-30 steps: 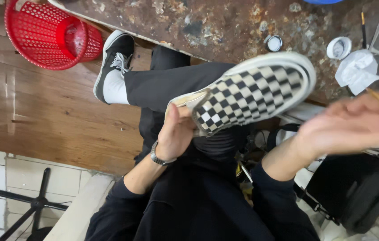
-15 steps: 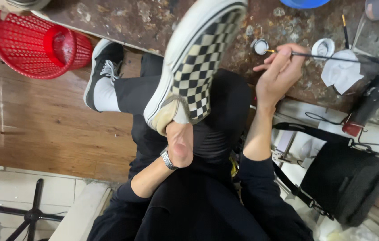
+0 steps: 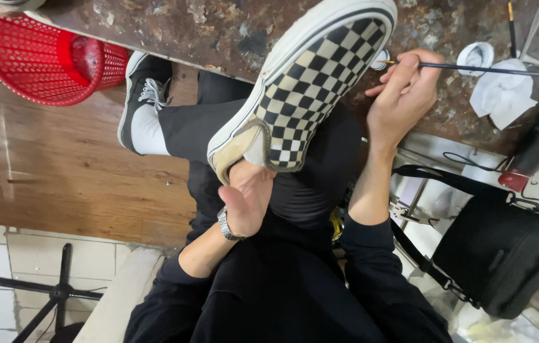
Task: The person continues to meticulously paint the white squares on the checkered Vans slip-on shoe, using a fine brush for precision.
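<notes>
1. Basket first, far left: a red plastic mesh basket [image 3: 41,57] lies on its side on the brown wooden floor [image 3: 41,171], part of it tucked under the edge of the stained worktop [image 3: 219,25].
2. Just right of it, a foot in a black lace-up sneaker [image 3: 142,89] with a white sock, planted on the floor, black trouser leg running in toward the middle.
3. Now the left hand [image 3: 247,197], a metal watch on its wrist: fingers pushed up into the heel opening of the checkered slip-on shoe [image 3: 301,89], thumb outside, gripping it from below.
4. The shoe is held up in the centre of view, over the person's lap, toe pointing up and right toward the worktop, black-and-cream checks facing the camera, white rubber sole along the top edge.
5. Next, the right hand [image 3: 403,95], pinched around a thin black paintbrush [image 3: 472,67]. The brush lies nearly level, and its tip sits right at the shoe's toe; whether it touches I cannot tell.
6. Past the hand on the worktop: a small white cup [image 3: 476,54] and a crumpled white tissue [image 3: 504,95].
7. Bottom right, a black shoulder bag [image 3: 504,254] with its strap trailing left.
</notes>
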